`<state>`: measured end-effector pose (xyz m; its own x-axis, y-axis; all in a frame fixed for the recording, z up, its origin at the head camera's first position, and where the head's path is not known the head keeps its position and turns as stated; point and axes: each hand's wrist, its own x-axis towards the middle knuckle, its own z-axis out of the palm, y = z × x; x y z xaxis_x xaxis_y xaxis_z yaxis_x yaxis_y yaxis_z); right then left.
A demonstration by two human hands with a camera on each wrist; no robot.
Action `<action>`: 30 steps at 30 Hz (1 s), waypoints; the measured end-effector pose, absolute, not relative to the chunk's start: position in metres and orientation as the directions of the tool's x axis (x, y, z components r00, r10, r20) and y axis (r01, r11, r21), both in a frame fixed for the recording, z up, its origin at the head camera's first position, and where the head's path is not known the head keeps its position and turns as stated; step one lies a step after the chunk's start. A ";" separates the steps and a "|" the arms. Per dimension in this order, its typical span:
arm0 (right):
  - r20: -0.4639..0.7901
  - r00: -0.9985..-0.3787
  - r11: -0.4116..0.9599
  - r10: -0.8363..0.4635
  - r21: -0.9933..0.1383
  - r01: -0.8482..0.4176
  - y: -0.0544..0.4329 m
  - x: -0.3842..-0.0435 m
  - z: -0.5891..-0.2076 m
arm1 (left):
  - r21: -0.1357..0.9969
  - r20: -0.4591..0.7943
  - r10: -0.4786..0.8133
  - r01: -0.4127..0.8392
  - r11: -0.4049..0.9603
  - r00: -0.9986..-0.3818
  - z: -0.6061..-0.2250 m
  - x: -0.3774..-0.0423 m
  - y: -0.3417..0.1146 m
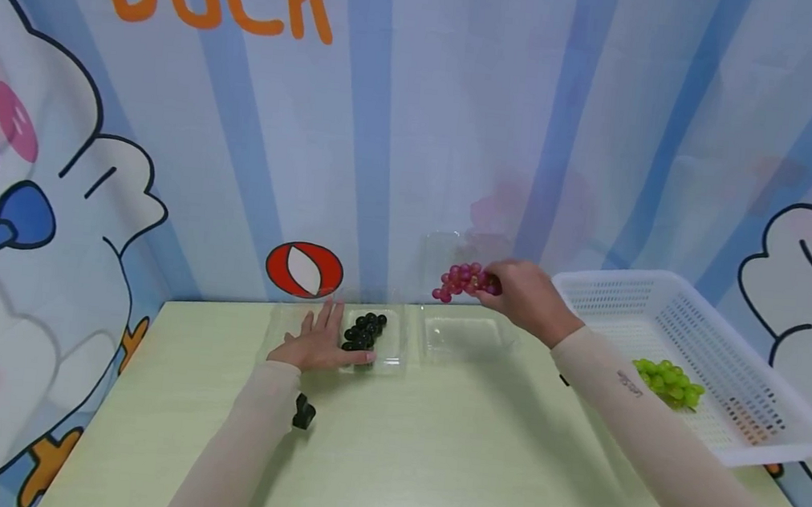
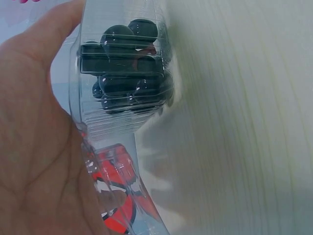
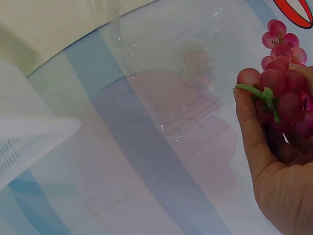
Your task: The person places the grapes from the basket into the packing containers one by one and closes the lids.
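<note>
My right hand (image 1: 531, 298) grips a bunch of red grapes (image 1: 463, 281) above an opened clear plastic box (image 1: 464, 335), whose lid stands up at the back. In the right wrist view a green stem (image 3: 264, 93) sticks out of the bunch. On the left, my left hand (image 1: 316, 346) lies with straight, spread fingers on another opened clear box (image 1: 392, 353). Inside that box is a bunch of black grapes (image 1: 364, 332), seen through the box wall in the left wrist view, where the thumb (image 2: 54, 32) is along the box edge.
A white perforated basket (image 1: 792, 400) stands on the right of the table (image 1: 416, 464), with a bunch of green grapes (image 1: 668, 383) in it. Behind the table hangs a striped blue cloth (image 1: 431, 127) with duck drawings. The right forearm passes in front of the basket.
</note>
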<state>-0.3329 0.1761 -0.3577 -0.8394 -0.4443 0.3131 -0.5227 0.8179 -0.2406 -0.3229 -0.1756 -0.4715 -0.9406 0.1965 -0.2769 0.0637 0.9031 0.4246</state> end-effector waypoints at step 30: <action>0.267 -0.820 0.798 -0.505 -0.218 -0.562 0.130 -0.337 -0.371 | 0.420 -0.295 0.186 0.047 0.906 -0.937 -0.474 -0.326 -0.176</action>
<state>-0.3374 0.1297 -0.3710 -0.8205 -0.5053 0.2674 -0.5623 0.7978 -0.2177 -0.3261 -0.1759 -0.4736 -0.9372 0.1857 -0.2952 0.0472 0.9062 0.4202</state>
